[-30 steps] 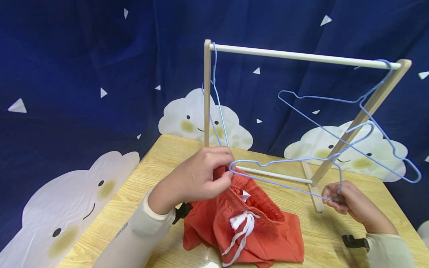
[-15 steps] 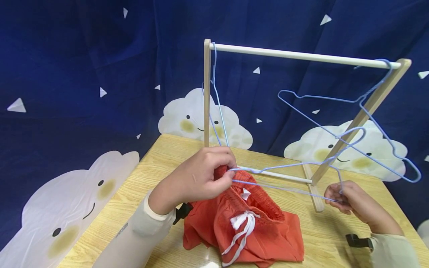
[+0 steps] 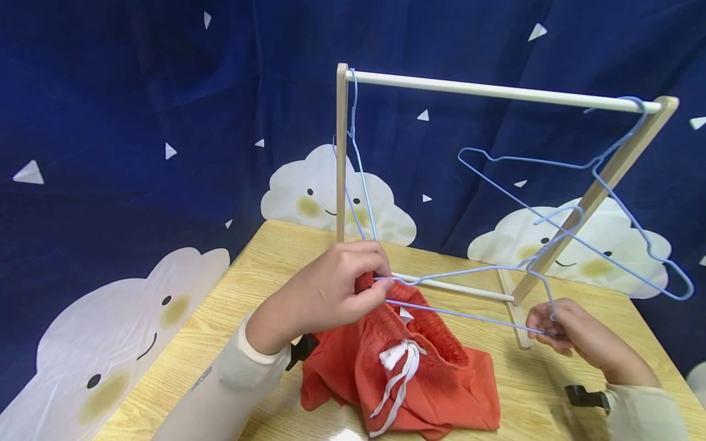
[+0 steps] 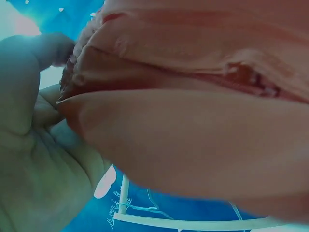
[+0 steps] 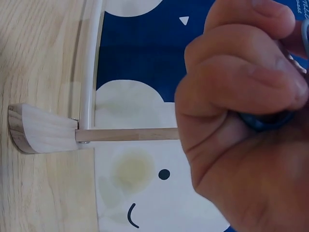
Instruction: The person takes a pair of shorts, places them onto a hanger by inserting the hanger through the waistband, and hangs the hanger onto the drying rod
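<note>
My left hand (image 3: 325, 291) pinches the elastic waistband of red shorts (image 3: 430, 392), which lie bunched on the table with a white drawstring in front. In the left wrist view the red cloth (image 4: 183, 135) fills most of the picture, and thumb and fingers close on its edge. A blue wire hanger (image 3: 548, 246) is gripped at its right end by my right hand (image 3: 573, 334), hook pointing up. Its far end reaches the waistband opening beside my left fingers, where the tip is hidden. In the right wrist view curled fingers (image 5: 241, 87) wrap the wire.
Behind the shorts stands a small wooden rack with a white top bar (image 3: 496, 90). One blue hanger (image 3: 357, 153) hangs at its left end, another (image 3: 540, 162) at its right. A dark blue cloth with clouds (image 3: 138, 92) backs the wooden table (image 3: 276, 251).
The held hanger has moved left and turned, its hook tipping leftward, and its left end has passed behind my left fingertips at the waistband. My left hand has stayed nearly still.
</note>
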Motion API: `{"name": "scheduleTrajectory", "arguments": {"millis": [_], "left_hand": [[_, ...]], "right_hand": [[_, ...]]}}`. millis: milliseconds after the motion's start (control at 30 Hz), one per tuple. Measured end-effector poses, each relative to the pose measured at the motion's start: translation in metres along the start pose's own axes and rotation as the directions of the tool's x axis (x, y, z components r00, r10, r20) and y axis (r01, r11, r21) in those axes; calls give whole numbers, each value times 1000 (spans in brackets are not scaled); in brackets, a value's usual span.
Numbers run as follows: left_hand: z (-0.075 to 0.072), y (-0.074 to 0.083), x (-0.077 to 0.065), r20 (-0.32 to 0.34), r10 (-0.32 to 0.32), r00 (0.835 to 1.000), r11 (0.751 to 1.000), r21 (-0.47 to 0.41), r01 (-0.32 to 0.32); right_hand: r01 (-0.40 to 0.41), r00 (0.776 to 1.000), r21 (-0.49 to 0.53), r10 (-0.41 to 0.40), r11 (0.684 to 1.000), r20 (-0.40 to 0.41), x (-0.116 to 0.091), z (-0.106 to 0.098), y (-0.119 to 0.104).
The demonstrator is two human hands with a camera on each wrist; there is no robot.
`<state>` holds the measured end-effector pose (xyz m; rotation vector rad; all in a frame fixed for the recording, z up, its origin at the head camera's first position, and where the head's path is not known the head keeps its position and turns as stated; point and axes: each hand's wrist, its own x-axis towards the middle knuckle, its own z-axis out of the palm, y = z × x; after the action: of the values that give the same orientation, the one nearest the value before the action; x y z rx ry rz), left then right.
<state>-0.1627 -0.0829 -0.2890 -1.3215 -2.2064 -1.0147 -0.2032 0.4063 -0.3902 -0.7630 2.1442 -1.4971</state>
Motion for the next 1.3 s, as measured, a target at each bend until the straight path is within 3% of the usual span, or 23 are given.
{"name": "scheduleTrajectory", "arguments": {"millis": [167, 533, 933, 1167, 1300], "left_hand": [[2, 0, 1, -30, -18, 999, 1000, 16, 18], [5, 2, 3, 4, -49, 999, 997, 65, 48], [10, 6, 4, 15, -98, 995, 992, 75, 97], [19, 7, 5, 84, -111, 990, 992, 61, 107], [21, 7, 5, 79, -102, 992, 993, 73, 96]], "right_hand": [[30, 999, -1, -30, 1000, 28, 1, 2, -1], [40, 999, -9, -40, 999, 27, 4, 5, -3], [0, 1000, -54, -1, 999, -17, 5, 8, -9], [-13, 1000, -112, 13, 994, -3, 8, 14, -13], [2, 1000, -100, -2, 995, 2, 9, 17, -15]]}}
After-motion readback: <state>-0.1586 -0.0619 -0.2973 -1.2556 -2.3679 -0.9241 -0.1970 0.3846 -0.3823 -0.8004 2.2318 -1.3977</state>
